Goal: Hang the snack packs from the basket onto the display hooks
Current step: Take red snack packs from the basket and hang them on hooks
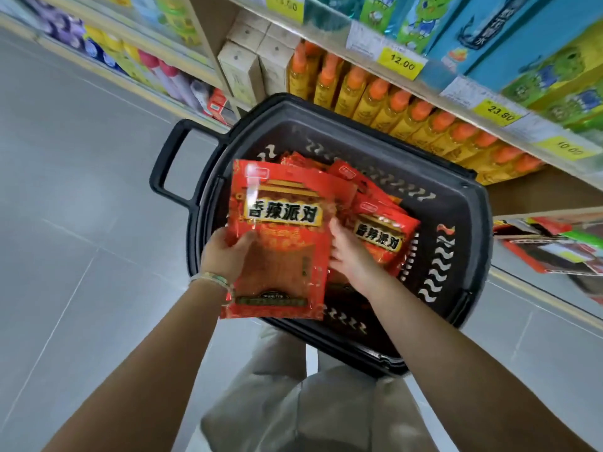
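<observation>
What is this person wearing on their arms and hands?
No sleeves are in view and there are no gloves. The left hand has thin bracelets stacked at the wrist, pale green and whitish. The right hand and its wrist wear nothing. No watch or rings show.

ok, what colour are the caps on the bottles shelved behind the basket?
Orange caps on yellow bottles, seen in the head view, the only one.
</observation>
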Motion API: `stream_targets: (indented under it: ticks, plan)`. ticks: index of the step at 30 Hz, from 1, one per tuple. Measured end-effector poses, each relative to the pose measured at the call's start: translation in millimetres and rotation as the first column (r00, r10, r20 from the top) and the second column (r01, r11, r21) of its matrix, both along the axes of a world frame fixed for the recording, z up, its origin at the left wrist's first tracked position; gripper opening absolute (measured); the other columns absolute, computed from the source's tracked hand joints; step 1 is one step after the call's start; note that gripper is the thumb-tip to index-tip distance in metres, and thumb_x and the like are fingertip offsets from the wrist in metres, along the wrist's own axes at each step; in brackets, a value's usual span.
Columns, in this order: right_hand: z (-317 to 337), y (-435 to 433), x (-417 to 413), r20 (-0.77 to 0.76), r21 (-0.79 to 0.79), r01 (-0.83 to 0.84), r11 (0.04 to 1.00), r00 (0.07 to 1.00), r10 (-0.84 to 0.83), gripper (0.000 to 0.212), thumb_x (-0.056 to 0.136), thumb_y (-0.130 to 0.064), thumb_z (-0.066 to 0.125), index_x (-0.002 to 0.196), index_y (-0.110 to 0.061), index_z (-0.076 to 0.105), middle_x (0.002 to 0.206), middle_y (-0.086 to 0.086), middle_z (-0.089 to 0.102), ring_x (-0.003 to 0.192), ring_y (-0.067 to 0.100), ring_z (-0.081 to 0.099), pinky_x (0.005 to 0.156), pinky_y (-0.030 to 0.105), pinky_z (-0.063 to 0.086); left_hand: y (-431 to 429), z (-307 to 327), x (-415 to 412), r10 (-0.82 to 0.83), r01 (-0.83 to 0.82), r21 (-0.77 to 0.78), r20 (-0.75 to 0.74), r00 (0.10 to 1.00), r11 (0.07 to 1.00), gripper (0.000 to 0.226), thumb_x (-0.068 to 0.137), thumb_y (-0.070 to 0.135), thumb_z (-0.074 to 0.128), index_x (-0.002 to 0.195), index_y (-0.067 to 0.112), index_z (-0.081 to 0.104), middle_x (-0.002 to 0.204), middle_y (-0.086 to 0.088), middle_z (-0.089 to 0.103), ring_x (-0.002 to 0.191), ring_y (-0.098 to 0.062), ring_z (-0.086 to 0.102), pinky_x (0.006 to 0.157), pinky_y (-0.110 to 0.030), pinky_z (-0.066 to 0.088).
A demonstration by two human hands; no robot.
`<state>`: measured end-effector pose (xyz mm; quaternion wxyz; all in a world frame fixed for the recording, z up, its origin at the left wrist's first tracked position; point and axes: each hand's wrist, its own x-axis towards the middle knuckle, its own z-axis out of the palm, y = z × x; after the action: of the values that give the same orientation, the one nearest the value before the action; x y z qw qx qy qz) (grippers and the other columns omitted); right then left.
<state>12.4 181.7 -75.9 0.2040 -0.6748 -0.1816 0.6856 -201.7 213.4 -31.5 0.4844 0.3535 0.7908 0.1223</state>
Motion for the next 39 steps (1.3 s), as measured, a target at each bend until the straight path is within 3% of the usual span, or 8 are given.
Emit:
stream_targets:
  ticks: [2,7,11,19,25,32,35,39]
  plan:
    - [-22,8,2,0.124,0.032,0.170,0.985,0.977,-0.172,0.049,0.090,-0.059,0.046,0.121,-0.022,0.053,0.127,0.006,0.058,0.101,0.015,0.059,0.085,0.031,0.048,-2,-5,-21,0.060,-0.060,0.008,-0.048,0.997,0.998,0.015,0.091,0.032,0.056,0.098,0.018,0.055,0.074,0.006,0.058,0.054,-0.001,0.054,0.048,-0.017,0.041]
    - [-63,24,2,0.417,0.011,0.249,0.968,0.879,-0.231,0.043,0.091,-0.042,0.057,0.123,-0.013,0.054,0.116,0.001,0.060,0.097,0.018,0.056,0.081,0.029,0.038,-4,-22,-46,0.056,-0.060,-0.033,-0.115,0.992,0.998,0.016,0.090,0.033,0.054,0.103,0.023,0.052,0.093,0.002,0.059,0.082,-0.020,0.056,0.075,-0.030,0.042]
    - [-74,44,-9,0.447,0.027,0.314,0.949,0.845,-0.292,0.046,0.085,-0.042,0.065,0.117,-0.010,0.057,0.108,0.004,0.062,0.095,0.021,0.057,0.082,0.029,0.039,-4,-28,-47,0.001,-0.003,-0.016,-0.135,0.991,1.000,0.016,0.089,0.037,0.054,0.098,0.026,0.047,0.087,0.007,0.055,0.075,-0.015,0.053,0.074,-0.030,0.039]
    - [-46,14,-8,0.487,0.130,0.084,0.988,0.862,-0.137,0.042,0.088,-0.035,0.064,0.124,-0.019,0.051,0.097,-0.012,0.055,0.096,0.018,0.055,0.084,0.029,0.041,1,-19,-43,0.049,-0.050,-0.057,-0.020,0.999,0.997,0.040,0.080,0.064,0.054,0.097,0.028,0.054,0.083,0.013,0.058,0.078,-0.013,0.056,0.074,-0.033,0.043]
    - [17,-34,22,0.453,0.204,0.176,0.963,0.855,-0.252,0.023,0.090,-0.038,0.061,0.087,-0.015,0.066,0.092,0.015,0.069,0.088,0.033,0.066,0.085,0.041,0.052,7,20,-23,-0.036,0.032,0.061,0.078,0.996,0.998,0.036,0.078,0.060,0.061,0.081,0.025,0.060,0.077,0.011,0.063,0.073,-0.007,0.058,0.061,-0.024,0.042]
    - [102,-88,67,0.443,0.512,0.244,0.824,0.747,-0.496,0.024,0.096,-0.037,0.050,0.100,-0.020,0.066,0.089,-0.008,0.070,0.092,0.023,0.061,0.071,0.016,0.037,-12,90,43,-0.214,0.130,0.273,0.306,0.928,0.953,0.027,0.087,0.038,0.062,0.070,0.018,0.068,0.058,0.012,0.067,0.054,0.002,0.060,0.053,-0.011,0.045]
    - [135,-119,103,0.388,0.656,0.290,0.696,0.662,-0.642,0.039,0.098,-0.031,0.048,0.108,0.004,0.061,0.105,0.012,0.070,0.101,0.029,0.058,0.080,0.032,0.040,-37,119,93,-0.241,0.112,0.365,0.330,0.913,0.924,0.022,0.089,0.036,0.060,0.073,0.021,0.059,0.048,0.014,0.054,0.045,0.003,0.049,0.052,-0.015,0.040]
    - [184,-187,166,0.342,0.773,0.306,0.556,0.536,-0.771,0.041,0.098,-0.034,0.046,0.125,-0.004,0.055,0.109,-0.006,0.063,0.114,0.015,0.054,0.097,0.024,0.037,-83,162,166,-0.287,0.046,0.535,0.377,0.881,0.844,0.024,0.089,0.037,0.060,0.067,0.030,0.055,0.047,0.026,0.057,0.048,0.016,0.053,0.049,0.001,0.038]
